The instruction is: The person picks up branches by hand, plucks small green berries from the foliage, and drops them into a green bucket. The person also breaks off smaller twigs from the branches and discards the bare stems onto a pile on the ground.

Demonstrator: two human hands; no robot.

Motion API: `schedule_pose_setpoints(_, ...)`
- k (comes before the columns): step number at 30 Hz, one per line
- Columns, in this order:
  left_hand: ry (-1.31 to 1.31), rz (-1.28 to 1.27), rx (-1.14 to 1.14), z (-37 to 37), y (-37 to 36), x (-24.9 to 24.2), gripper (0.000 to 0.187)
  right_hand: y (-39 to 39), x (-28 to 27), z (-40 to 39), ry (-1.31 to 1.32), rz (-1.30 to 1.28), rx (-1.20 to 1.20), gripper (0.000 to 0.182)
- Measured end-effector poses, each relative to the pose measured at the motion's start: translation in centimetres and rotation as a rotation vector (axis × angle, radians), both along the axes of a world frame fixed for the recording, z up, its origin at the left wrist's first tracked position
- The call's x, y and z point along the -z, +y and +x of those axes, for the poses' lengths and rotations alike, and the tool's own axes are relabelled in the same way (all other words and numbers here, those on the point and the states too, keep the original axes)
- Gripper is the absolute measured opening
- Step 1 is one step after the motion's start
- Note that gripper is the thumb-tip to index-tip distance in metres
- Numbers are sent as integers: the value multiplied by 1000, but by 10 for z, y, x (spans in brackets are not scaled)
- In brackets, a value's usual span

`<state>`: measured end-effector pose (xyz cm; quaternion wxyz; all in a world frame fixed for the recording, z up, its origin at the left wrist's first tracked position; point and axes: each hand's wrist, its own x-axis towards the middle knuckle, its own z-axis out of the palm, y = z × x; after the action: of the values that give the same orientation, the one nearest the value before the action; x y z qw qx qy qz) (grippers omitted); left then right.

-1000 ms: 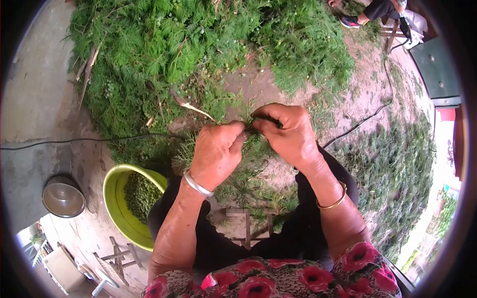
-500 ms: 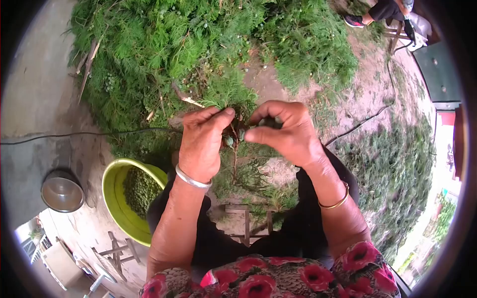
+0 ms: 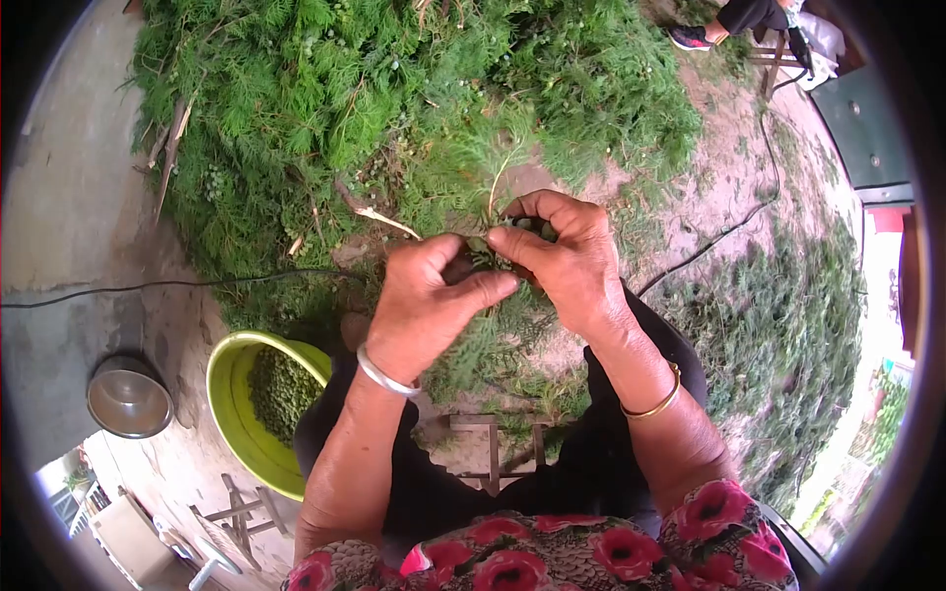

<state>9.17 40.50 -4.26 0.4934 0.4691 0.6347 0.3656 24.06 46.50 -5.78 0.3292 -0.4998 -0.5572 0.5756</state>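
My left hand [image 3: 419, 310], with a silver bangle at the wrist, is closed around a leafy evergreen sprig [image 3: 501, 172], thumb pointing toward the right hand. Close beside it, my right hand [image 3: 581, 266] curls its fingers round several small green cones [image 3: 522, 225]. The right thumb and fingertips meet at the sprig, so the exact contact there is partly hidden. To the left of my knee stands a yellow-green bucket [image 3: 219, 384], which holds many small green cones [image 3: 281, 394].
A big heap of cut evergreen branches [image 3: 345, 108] lies ahead, and more greenery [image 3: 788, 325] covers the ground at right. A metal bowl [image 3: 128, 399] and a wooden stool [image 3: 241, 512] stand at left. Black cable [image 3: 148, 288] crosses the ground. Another person's shoe [image 3: 690, 38] shows at upper right.
The left hand has moved right and slightly down, its thumb now stretched toward the right hand. The sprig has turned, its leafy tip now up and to the right. The right hand still holds cones.
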Motion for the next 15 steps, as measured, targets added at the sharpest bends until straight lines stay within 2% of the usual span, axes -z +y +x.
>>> schedule_pose_setpoints(2, -8, 66, 33, 7, -3, 13, 20, -1, -1, 0, -30, 40, -55, 17)
schedule_pose_setpoints(3, -6, 108, -19, 9, -3, 17, 19, -1, -1, 0, -31, 38, -57, 17)
schedule_pose_setpoints(5, 8, 139, -36, 9, -2, 17, 21, 0, 1, 1, -152, 216, -26, 15)
schedule_pose_setpoints(6, 22, 174, -52, 9, -2, 17, 23, -1, 3, 0, -154, 215, -26, 15)
schedule_pose_setpoints(9, 98, 155, -59, 8, 0, 10, 27, -1, 11, -1, -202, 362, 93, 9)
schedule_pose_setpoints(11, 21, 115, -88, 8, -5, 18, 27, 7, 12, 3, -12, 180, 253, 8)
schedule_pose_setpoints(12, -56, 72, -117, 8, -7, 20, 27, 9, 9, 6, -14, 180, 257, 8)
schedule_pose_setpoints(14, -112, 66, -157, 7, -6, 20, 25, 13, -3, 11, 407, -338, 256, 9)
schedule_pose_setpoints(15, -165, 60, -200, 6, -6, 19, 23, 12, -6, 11, 445, -419, 227, 12)
